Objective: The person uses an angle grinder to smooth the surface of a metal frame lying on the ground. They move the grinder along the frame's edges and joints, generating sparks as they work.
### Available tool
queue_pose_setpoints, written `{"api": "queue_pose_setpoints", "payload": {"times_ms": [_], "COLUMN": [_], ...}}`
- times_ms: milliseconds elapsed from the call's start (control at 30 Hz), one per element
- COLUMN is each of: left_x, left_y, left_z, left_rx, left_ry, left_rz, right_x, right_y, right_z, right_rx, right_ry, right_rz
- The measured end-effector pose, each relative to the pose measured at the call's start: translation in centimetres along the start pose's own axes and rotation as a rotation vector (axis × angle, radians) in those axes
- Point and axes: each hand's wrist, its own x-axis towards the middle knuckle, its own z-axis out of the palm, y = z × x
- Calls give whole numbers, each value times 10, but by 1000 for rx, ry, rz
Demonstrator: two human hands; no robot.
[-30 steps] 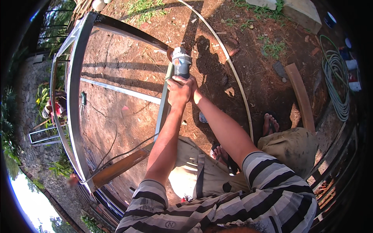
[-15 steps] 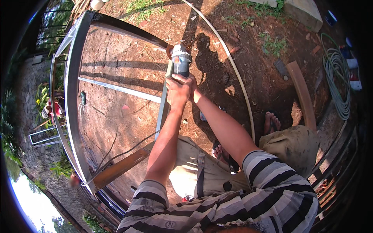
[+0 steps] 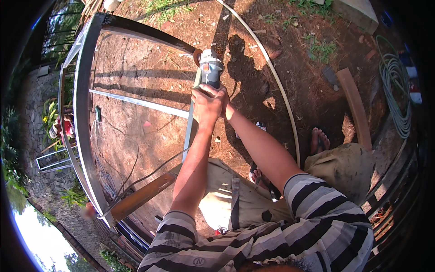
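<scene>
Both my hands are wrapped round the body of an angle grinder [image 3: 210, 71], grey and dark with a metal head. My left hand [image 3: 207, 105] lies over the near side of its body, fingers closed. Behind it, partly hidden, my right hand [image 3: 224, 100] grips the same tool. The grinder's reddish-brown disc [image 3: 197, 56] meets the corner of a metal frame [image 3: 145, 31], where the dark far bar joins the side bar [image 3: 189, 129] that runs toward me. My left forearm passes over that side bar.
A thin metal crossbar [image 3: 140, 103] spans the frame, and cables [image 3: 136, 181] trail over its brown near bar [image 3: 142, 196]. A pale hose [image 3: 272, 68] curves across the dirt. At right lie a wooden plank [image 3: 355, 106] and a coiled hose [image 3: 395, 97]. A person in red [image 3: 64, 127] is beyond the frame.
The view has shifted slightly. My hands and the grinder stay at the same frame corner, with the disc still against it.
</scene>
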Motion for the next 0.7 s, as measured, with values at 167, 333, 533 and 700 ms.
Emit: {"api": "queue_pose_setpoints", "payload": {"times_ms": [167, 333, 533, 700], "left_x": [2, -4, 0, -1], "left_y": [2, 5, 10, -14], "left_z": [0, -5, 0, 0], "left_rx": [-9, -17, -39, -47], "left_ry": [31, -4, -24, -81], "left_rz": [35, 3, 36, 8], "right_x": [11, 0, 14, -11], "right_y": [4, -3, -3, 7], "right_z": [-4, 4, -14, 3], "right_rx": [-59, -51, -77, 3], "right_ry": [-7, 8, -21, 39], "right_rz": [-73, -50, -85, -73]}}
